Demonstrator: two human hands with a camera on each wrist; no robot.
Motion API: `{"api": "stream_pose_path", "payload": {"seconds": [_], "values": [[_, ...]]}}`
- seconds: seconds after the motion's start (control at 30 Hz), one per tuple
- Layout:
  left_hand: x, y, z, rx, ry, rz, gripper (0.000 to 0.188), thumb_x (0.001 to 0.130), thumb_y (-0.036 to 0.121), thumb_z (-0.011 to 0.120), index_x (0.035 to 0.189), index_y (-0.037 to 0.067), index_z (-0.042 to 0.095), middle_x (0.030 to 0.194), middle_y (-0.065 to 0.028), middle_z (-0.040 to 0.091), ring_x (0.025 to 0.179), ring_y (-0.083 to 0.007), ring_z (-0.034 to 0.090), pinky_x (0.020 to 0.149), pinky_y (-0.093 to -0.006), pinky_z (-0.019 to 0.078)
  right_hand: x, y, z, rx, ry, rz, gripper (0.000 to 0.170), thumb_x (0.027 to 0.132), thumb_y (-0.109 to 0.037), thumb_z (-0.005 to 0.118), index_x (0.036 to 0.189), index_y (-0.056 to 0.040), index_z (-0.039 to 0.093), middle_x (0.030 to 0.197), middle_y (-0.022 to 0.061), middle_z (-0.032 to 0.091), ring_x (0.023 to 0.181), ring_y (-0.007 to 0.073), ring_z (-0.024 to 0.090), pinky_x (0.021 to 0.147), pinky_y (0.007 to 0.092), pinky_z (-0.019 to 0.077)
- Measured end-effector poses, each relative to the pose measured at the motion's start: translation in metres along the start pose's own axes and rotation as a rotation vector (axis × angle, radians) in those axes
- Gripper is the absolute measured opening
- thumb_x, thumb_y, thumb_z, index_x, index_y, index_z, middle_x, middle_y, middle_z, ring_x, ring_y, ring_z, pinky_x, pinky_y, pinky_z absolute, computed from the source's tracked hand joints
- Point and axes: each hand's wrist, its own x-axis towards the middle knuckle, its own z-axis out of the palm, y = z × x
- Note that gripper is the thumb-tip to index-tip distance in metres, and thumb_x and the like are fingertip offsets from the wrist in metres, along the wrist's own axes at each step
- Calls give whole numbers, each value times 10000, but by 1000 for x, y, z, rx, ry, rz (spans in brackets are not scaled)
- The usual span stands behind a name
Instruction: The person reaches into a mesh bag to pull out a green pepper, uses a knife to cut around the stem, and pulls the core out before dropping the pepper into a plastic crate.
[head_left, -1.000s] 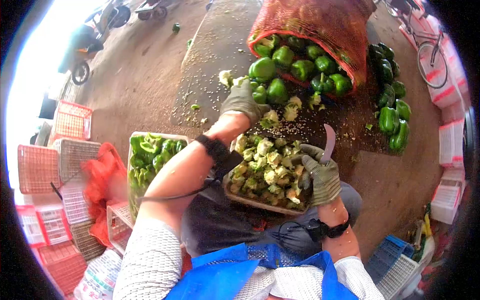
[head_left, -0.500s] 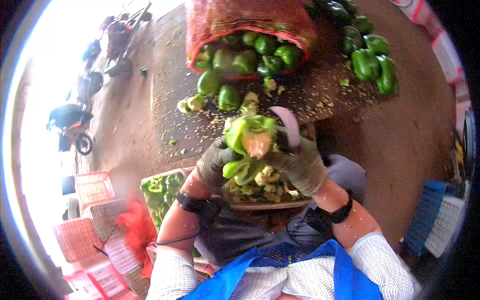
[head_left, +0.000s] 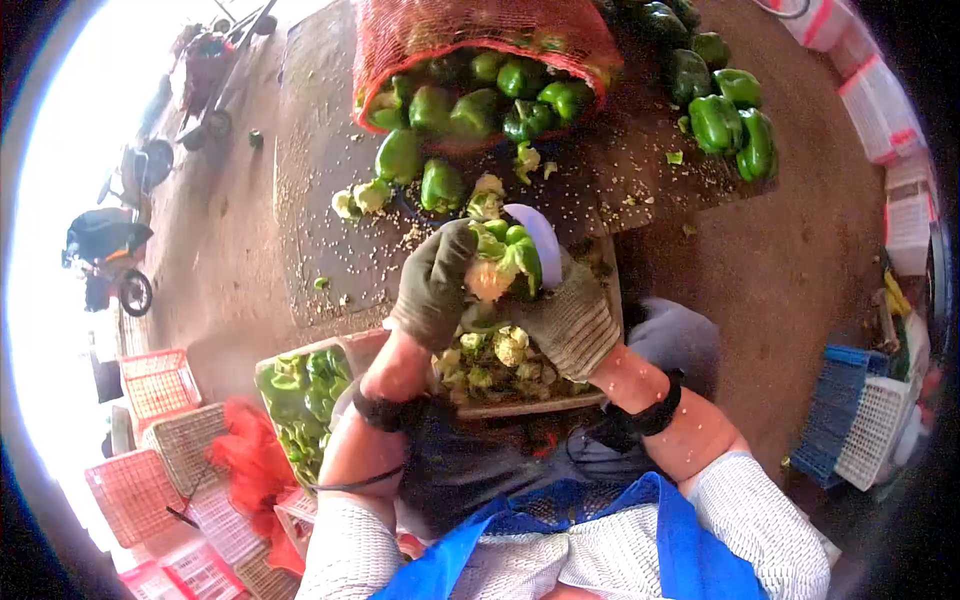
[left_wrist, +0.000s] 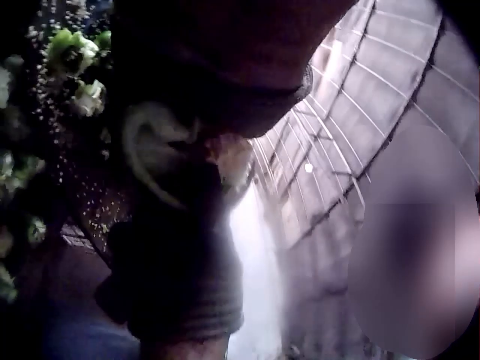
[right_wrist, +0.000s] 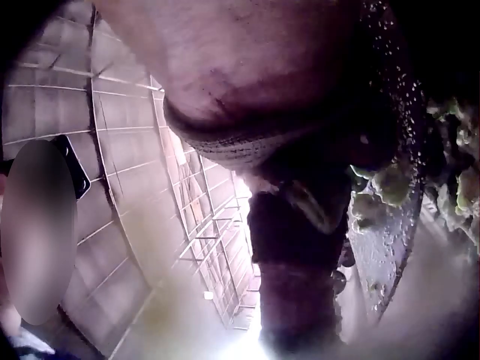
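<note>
A cut green pepper (head_left: pixel 525 257) with its pale seed core (head_left: pixel 489 280) showing is held between both gloved hands over the tray of cores (head_left: pixel 512 345). The left hand (head_left: pixel 436 284) curls its fingers round the pepper's left side. The right hand (head_left: pixel 570 322) grips a curved knife (head_left: pixel 540 240), whose blade stands up beside the pepper's right side. In the left wrist view, the dark left glove (left_wrist: pixel 180 277) and a pepper piece (left_wrist: pixel 154 154) show dimly. The right wrist view has the right glove (right_wrist: pixel 240 146) in shadow, its fingers mostly hidden.
Beyond the hands, a red mesh bag (head_left: pixel 480 35) spills whole peppers onto a seed-strewn board (head_left: pixel 320 200). More peppers (head_left: pixel 715 122) lie at the right. A tray of cut peppers (head_left: pixel 300 400) stands at the left, near stacked crates (head_left: pixel 135 495); a blue crate (head_left: pixel 835 415) is at the right.
The left hand has come back from the loose peppers and holds one at the knife. The right hand has risen from the core tray. The pepper has been opened, exposing its core.
</note>
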Motion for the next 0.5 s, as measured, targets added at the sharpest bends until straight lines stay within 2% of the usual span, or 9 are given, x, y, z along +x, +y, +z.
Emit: {"api": "stream_pose_path", "payload": {"seconds": [0.03, 0.13, 0.2, 0.23, 0.3, 0.33, 0.37, 0.4, 0.5], "values": [[4, -5, -3, 3, -38, 29, 585, 973, 515, 535, 1223, -10, 601, 1090, -77, 673, 991, -164, 626, 884, -307, 501, -1, 1, 5, 120, 33, 27, 650, 792, -215, 750, 1366, -83, 475, 1230, 179, 612, 1139, 343, 598, 970, 394, 477], [12, -14, -14, -83, -150, 10, 590, 1011, 517, 440, 1235, -5, 601, 1114, -82, 676, 1004, -176, 637, 911, -318, 508, -10, 5, 17, -11, 71, 169, 615, 759, -107, 707, 1340, -84, 506, 1240, 179, 612, 1160, 345, 588, 978, 393, 473], [14, -16, -13, -189, -173, 5, 580, 974, 525, 528, 1208, 1, 611, 1044, -49, 672, 932, -131, 633, 832, -278, 520, -13, 8, 25, -74, 122, 96, 589, 743, -20, 635, 1319, -76, 528, 1225, 184, 615, 1162, 345, 587, 985, 380, 472], [18, -18, -20, -93, -203, -67, 564, 983, 529, 507, 1162, 8, 628, 1013, -42, 674, 927, -118, 632, 812, -271, 523, -16, 15, 30, -78, 110, 86, 585, 743, -10, 631, 1316, -77, 533, 1219, 185, 616, 1161, 343, 587, 986, 376, 473], [19, -25, -16, -202, -146, -99, 491, 1004, 466, 501, 1143, 13, 626, 1039, -43, 673, 924, -132, 635, 857, -293, 520, -12, -3, 27, -75, 82, 58, 604, 767, 3, 641, 1348, -106, 521, 1218, 164, 618, 1149, 309, 600, 992, 354, 468], [24, -32, -16, -458, -125, -253, 443, 1020, 405, 501, 1187, 9, 609, 1102, -47, 675, 967, -154, 639, 923, -315, 512, -9, 3, 29, -28, 68, 133, 603, 780, -4, 648, 1359, -107, 514, 1225, 153, 618, 1151, 292, 599, 998, 350, 462], [28, -26, -15, -156, 2, -370, 438, 1016, 404, 513, 1164, 8, 629, 1125, -46, 668, 972, -138, 632, 892, -295, 517, -4, 9, 32, 18, 60, 207, 603, 793, -11, 654, 1369, -108, 507, 1233, 142, 617, 1153, 276, 597, 1005, 345, 456], [26, -25, -15, -96, 61, -297, 438, 1010, 413, 522, 1132, 9, 638, 1055, -48, 667, 896, -125, 619, 837, -277, 512, 0, 11, 33, 64, 57, 281, 603, 806, -18, 660, 1380, -109, 500, 1240, 130, 616, 1155, 259, 596, 1011, 341, 450], [19, -17, -22, 169, 329, 53, 444, 978, 430, 581, 1058, 1, 661, 844, -54, 653, 694, -94, 555, 643, -241, 491, 1, 11, 27, 50, 39, 129, 551, 870, 42, 589, 1400, -52, 470, 1234, 96, 613, 1145, 204, 581, 1009, 324, 448]]}}
